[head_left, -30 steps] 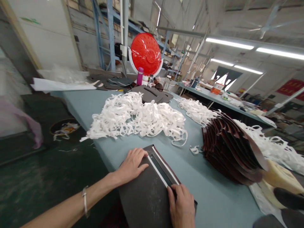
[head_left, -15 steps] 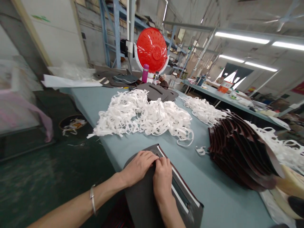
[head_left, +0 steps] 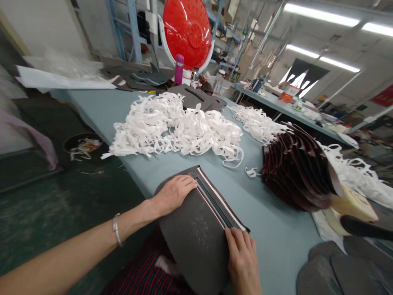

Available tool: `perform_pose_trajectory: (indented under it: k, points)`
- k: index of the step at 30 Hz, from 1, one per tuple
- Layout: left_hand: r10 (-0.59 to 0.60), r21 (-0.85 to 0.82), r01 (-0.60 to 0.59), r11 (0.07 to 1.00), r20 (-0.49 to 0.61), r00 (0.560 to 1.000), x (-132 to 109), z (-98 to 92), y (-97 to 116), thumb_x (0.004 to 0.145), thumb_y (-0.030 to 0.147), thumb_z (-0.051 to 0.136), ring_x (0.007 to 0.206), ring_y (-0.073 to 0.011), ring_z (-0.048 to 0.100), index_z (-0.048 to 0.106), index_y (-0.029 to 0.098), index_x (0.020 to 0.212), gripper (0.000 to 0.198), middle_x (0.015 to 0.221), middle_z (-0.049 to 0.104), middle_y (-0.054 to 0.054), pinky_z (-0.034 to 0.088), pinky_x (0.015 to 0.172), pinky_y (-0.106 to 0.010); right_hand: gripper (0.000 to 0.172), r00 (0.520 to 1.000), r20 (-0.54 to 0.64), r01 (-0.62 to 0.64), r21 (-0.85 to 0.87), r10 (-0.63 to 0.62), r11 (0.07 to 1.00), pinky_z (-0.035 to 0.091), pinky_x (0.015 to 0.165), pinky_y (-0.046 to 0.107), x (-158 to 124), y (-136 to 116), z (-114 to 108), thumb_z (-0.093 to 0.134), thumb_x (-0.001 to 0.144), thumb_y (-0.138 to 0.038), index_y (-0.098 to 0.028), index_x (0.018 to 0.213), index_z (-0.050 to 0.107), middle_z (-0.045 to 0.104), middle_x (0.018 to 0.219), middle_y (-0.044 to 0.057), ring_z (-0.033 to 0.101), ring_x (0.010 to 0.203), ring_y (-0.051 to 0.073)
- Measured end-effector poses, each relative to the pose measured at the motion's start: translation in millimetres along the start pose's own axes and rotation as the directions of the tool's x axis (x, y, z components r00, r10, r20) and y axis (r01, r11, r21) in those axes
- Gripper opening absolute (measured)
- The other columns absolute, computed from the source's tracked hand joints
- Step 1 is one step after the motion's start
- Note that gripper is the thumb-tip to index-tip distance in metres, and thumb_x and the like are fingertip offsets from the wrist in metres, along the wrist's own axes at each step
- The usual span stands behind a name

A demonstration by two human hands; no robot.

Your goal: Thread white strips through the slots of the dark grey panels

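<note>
A dark grey curved panel point(head_left: 196, 241) lies at the front edge of the blue-green table. Along its straight far edge runs a long narrow slot, bordered by white strips point(head_left: 211, 204) and reddish-brown edging. My left hand point(head_left: 175, 192) rests flat on the panel, its fingertips at the slot's far-left end. At the near-right end of the slot, my right hand point(head_left: 244, 258) has its fingers bent over the panel's edge and holds it there; its thumb is mostly hidden. Beyond the panel is a loose heap of white strips point(head_left: 196, 131).
A fanned stack of dark brown pieces point(head_left: 294, 168) stands at right, beside a yellowish block point(head_left: 357, 203). Grey pieces point(head_left: 340, 266) lie at the lower right. A purple bottle point(head_left: 179, 69) and a red round fan-like object point(head_left: 187, 32) are at the back.
My right hand has moved from beside my left hand down to the slot's near-right end. My left hand has flattened on the panel. The view has tilted down; grey pieces now show at right.
</note>
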State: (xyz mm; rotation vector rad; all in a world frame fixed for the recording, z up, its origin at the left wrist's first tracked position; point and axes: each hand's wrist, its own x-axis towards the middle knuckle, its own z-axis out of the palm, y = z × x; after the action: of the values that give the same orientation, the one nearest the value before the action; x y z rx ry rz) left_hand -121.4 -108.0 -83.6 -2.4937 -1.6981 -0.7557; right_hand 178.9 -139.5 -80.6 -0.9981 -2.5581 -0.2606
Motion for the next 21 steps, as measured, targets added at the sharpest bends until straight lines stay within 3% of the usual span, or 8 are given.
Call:
perform_pose_trajectory:
  k: [2,4,7,9,11,13,17,21]
  points:
    - [-0.009,0.020,0.008,1.000,0.014,1.000,1,-0.7,5,0.091,0.010,0.043,0.118,-0.0184,0.049,0.058,0.017,0.116,0.030,0.119,0.061,-0.007,0.039,0.101,-0.037,0.032,0.999,0.018,-0.045,0.036,0.045,0.998,0.042,0.077,0.041,0,-2,-2,0.031,0.093,-0.011,-0.012,0.113,0.055,0.056,0.103,0.013,0.047,0.094,0.026]
    - [-0.013,0.032,0.012,0.999,0.049,0.999,4,-1.9,23,0.092,0.012,0.042,0.119,-0.0195,0.048,0.057,0.018,0.117,0.030,0.118,0.061,-0.007,0.038,0.101,-0.039,0.031,0.996,0.033,-0.081,0.063,0.079,0.995,0.042,0.076,0.041,3,-5,-2,0.030,0.094,-0.013,-0.013,0.110,0.056,0.056,0.101,0.012,0.047,0.091,0.025]
    - [0.066,-0.019,-0.064,0.998,0.143,0.987,5,-0.1,72,0.093,0.025,0.045,0.115,-0.0206,0.050,0.056,0.020,0.116,0.026,0.114,0.062,-0.005,0.037,0.100,-0.039,0.031,0.995,0.006,-0.103,0.086,0.103,0.991,0.041,0.078,0.040,6,-7,-1,0.028,0.096,-0.015,-0.015,0.106,0.057,0.056,0.099,0.010,0.047,0.091,0.024]
    - [0.143,-0.065,-0.133,0.989,0.182,0.973,3,4.5,104,0.091,0.040,0.048,0.118,-0.0228,0.048,0.053,0.018,0.122,0.038,0.119,0.060,-0.007,0.035,0.102,-0.040,0.031,0.995,-0.038,-0.083,0.092,0.087,0.992,0.041,0.079,0.040,5,-7,-1,0.027,0.096,-0.016,-0.014,0.106,0.057,0.057,0.100,0.010,0.048,0.093,0.024]
    - [0.139,-0.070,-0.128,0.989,0.188,0.972,0,8.5,121,0.091,0.048,0.045,0.121,-0.0241,0.046,0.049,0.016,0.126,0.048,0.125,0.057,-0.008,0.030,0.107,-0.041,0.031,0.995,-0.075,-0.058,0.095,0.065,0.994,0.040,0.080,0.040,3,-6,1,0.028,0.096,-0.017,-0.013,0.106,0.057,0.057,0.099,0.011,0.049,0.094,0.024]
    - [0.063,-0.053,-0.054,0.997,0.183,0.981,-4,8.6,119,0.090,0.053,0.042,0.127,-0.0256,0.042,0.046,0.015,0.131,0.056,0.131,0.054,-0.009,0.025,0.110,-0.044,0.030,0.993,-0.101,-0.053,0.101,0.064,0.993,0.040,0.081,0.040,0,-4,4,0.030,0.096,-0.017,-0.014,0.106,0.057,0.059,0.099,0.011,0.050,0.093,0.024]
    - [-0.109,-0.024,0.115,0.993,0.179,0.978,-13,-2.3,87,0.086,0.058,0.044,0.135,-0.0292,0.032,0.039,0.016,0.137,0.066,0.141,0.045,-0.013,0.020,0.113,-0.049,0.025,0.993,-0.100,-0.050,0.093,0.060,0.994,0.041,0.081,0.040,-4,5,10,0.037,0.092,-0.014,-0.017,0.104,0.059,0.062,0.099,0.010,0.053,0.093,0.024]
    - [-0.136,-0.057,0.149,0.987,0.190,0.972,-12,-13.8,71,0.082,0.053,0.054,0.137,-0.0295,0.030,0.035,0.022,0.139,0.067,0.143,0.042,-0.011,0.019,0.113,-0.052,0.027,0.986,-0.153,-0.065,0.051,0.072,0.997,0.045,0.071,0.037,-10,2,19,0.043,0.084,-0.010,-0.024,0.096,0.062,0.066,0.090,0.006,0.059,0.084,0.024]
